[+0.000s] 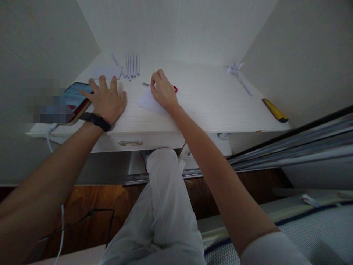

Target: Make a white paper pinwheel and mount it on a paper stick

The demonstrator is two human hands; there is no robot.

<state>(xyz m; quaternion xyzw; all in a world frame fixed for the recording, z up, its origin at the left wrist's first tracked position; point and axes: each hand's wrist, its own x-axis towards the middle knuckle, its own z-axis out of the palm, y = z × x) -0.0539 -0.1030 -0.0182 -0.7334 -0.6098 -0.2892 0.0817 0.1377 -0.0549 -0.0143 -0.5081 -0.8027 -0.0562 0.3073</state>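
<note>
Your right hand (163, 90) is pinched on the top corner of the paper sheet (149, 103), mid-worktop (209, 106), scissors (174, 88) at its 1 o'clock. Left hand (108, 98) lies flat, fingers spread, at 9 o'clock. Paper's light, floppy, creases easily: grab an edge.

A home room: small white desk (209, 110) in a wall nook, wooden floor (91, 206).

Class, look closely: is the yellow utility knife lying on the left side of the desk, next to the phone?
No, the yellow utility knife lies at the desk's far right edge, well away from the phone on the left.
</note>
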